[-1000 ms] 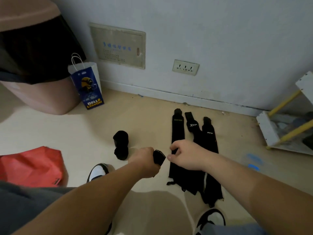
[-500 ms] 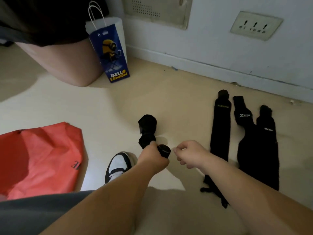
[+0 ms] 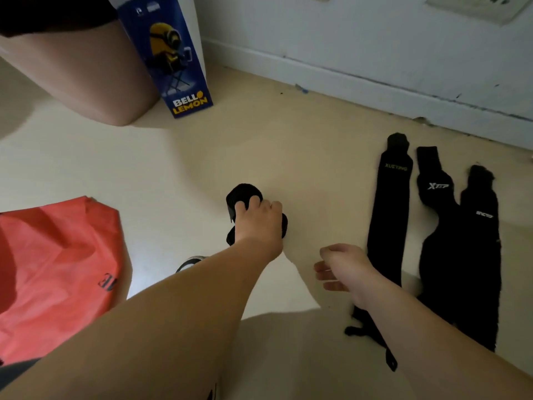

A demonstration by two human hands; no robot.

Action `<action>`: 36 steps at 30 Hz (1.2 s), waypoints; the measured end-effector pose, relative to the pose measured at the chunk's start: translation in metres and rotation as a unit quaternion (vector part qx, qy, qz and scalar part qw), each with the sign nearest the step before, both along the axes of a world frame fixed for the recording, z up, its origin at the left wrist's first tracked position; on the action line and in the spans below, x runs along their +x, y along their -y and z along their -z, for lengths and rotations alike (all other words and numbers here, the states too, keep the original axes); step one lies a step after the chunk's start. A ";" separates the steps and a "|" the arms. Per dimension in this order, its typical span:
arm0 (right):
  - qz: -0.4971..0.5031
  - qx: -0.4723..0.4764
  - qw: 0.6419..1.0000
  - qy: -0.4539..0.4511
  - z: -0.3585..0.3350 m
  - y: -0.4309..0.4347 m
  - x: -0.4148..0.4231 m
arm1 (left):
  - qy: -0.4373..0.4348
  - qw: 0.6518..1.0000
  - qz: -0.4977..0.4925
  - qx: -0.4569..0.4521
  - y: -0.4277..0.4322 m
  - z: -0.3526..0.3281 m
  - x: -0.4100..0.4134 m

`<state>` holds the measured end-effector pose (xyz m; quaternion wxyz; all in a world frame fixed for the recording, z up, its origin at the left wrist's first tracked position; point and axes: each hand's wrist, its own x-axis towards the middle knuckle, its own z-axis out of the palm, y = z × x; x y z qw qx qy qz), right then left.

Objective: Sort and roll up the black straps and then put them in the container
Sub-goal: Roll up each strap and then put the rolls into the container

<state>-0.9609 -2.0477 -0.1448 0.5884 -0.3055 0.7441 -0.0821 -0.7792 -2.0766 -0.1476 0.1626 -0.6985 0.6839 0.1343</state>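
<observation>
Beige smooth floor [image 3: 288, 145] meets a scuffed white wall [image 3: 346, 39]. Three flat black fabric straps [image 3: 389, 220] lie side by side; left hand [image 3: 258, 226] grips rolled black straps [image 3: 243, 194], right hand [image 3: 343, 267] loosely curled.

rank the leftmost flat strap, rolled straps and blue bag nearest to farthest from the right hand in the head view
1. leftmost flat strap: lies flat just to the right of the right hand.
2. rolled straps: ahead and to the left, under the left hand.
3. blue bag: farthest, well ahead and left, standing upright.
</observation>
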 end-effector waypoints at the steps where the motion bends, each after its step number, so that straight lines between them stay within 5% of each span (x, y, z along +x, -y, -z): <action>1: -0.001 -0.001 1.000 -0.002 0.002 -0.002 -0.003 | 0.018 1.000 0.011 -0.004 0.000 0.003 0.001; 13: -0.013 -0.004 0.999 -0.049 -0.008 -0.021 -0.044 | 0.015 1.000 0.010 -0.009 0.002 -0.015 -0.024; 19: 0.026 -0.056 0.992 -0.112 -0.010 -0.022 -0.064 | -0.136 0.988 0.077 -0.007 -0.018 -0.009 -0.080; 25: 0.161 0.005 0.979 -0.126 -0.002 -0.036 -0.098 | -0.351 0.899 -0.127 0.229 -0.048 0.018 -0.138; 31: 0.306 0.065 0.950 -0.024 0.012 -0.047 -0.111 | -0.414 0.843 -0.269 0.213 -0.058 0.038 -0.151; 36: 0.299 0.120 0.945 0.058 0.003 -0.046 -0.103 | -0.401 0.846 -0.292 0.198 -0.057 0.044 -0.146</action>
